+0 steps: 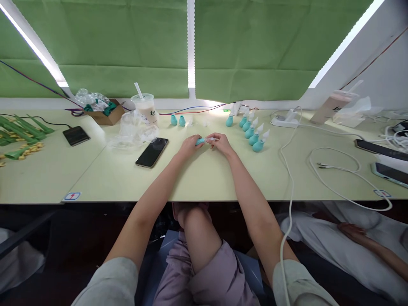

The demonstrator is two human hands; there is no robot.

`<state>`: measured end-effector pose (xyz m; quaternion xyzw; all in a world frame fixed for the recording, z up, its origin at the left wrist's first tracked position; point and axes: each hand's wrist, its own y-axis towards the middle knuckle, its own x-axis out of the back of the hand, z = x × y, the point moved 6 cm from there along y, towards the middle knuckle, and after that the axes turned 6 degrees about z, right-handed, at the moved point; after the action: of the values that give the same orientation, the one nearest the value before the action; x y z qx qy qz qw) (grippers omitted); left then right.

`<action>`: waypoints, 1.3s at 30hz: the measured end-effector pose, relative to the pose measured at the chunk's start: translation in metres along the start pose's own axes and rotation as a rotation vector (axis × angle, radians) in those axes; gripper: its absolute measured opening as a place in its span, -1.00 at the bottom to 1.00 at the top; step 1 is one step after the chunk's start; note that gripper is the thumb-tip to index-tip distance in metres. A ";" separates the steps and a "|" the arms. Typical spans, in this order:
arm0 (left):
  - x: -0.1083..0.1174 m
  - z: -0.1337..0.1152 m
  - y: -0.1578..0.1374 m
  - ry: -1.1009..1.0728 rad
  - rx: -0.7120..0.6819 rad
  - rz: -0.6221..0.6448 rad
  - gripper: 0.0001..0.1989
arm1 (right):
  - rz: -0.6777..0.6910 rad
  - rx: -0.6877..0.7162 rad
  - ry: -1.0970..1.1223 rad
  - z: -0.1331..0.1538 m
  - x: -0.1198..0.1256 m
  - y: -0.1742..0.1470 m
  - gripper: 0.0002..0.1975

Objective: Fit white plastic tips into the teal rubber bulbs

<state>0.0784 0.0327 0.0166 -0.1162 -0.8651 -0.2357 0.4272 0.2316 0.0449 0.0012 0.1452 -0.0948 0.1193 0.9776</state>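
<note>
Bulb (199, 141) | sideways in left grip (189, 145) | white nozzle (211, 139) in right grip (222, 144)

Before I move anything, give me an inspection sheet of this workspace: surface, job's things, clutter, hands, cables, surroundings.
Surface: pale table, things spread along its back and sides.
Job's things: teal bulb and white tip between the hands; two untipped bulbs beyond; tipped bulbs lined up at right.
Clutter: phone, drink cup, plastic bag and box at left.
Hands: left hand grips the bulb; right hand pinches the tip.
Cables: white cable hangs over the front edge; power strip at right.
Surroundings: green blinds behind; another person's hand at right, below table level.
</note>
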 end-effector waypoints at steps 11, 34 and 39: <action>-0.008 -0.012 -0.003 0.116 -0.019 0.097 -0.72 | 0.062 -0.066 0.025 -0.004 0.001 -0.006 -0.53; -0.015 -0.035 -0.010 0.416 0.039 0.230 -0.47 | 0.218 -0.126 -0.039 0.000 -0.003 -0.009 -0.60; 0.001 -0.020 -0.004 0.235 0.162 0.039 -0.40 | 0.070 -0.037 -0.021 0.003 0.002 -0.001 -0.63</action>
<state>0.0895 0.0191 0.0267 -0.0695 -0.8228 -0.1689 0.5381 0.2335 0.0436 0.0045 0.1248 -0.1123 0.1499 0.9743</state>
